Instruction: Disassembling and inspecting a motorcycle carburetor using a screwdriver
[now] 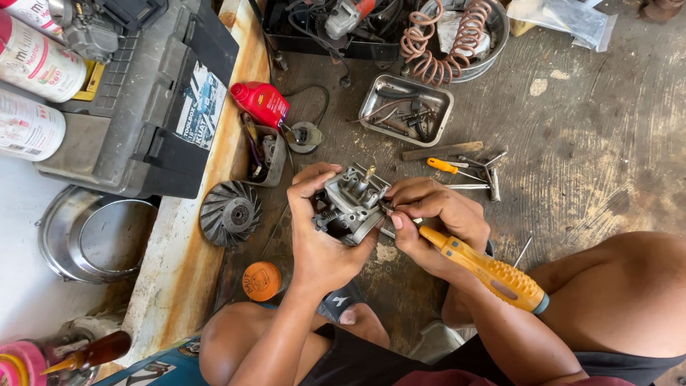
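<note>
My left hand (319,236) grips a small grey metal carburetor (351,202), holding it above the floor between my knees with its open bowl side facing up. My right hand (436,218) holds a yellow-handled screwdriver (489,271), the handle slanting down to the right and the tip hidden at the carburetor's right edge. The right fingers pinch close to the carburetor body.
On the concrete floor lie a metal tray of small parts (406,109), loose tools and an orange screwdriver (457,168), a red bottle (261,102), a black fan wheel (230,213), an orange lid (261,280), a grey toolbox (136,93) and a coiled hose (446,43).
</note>
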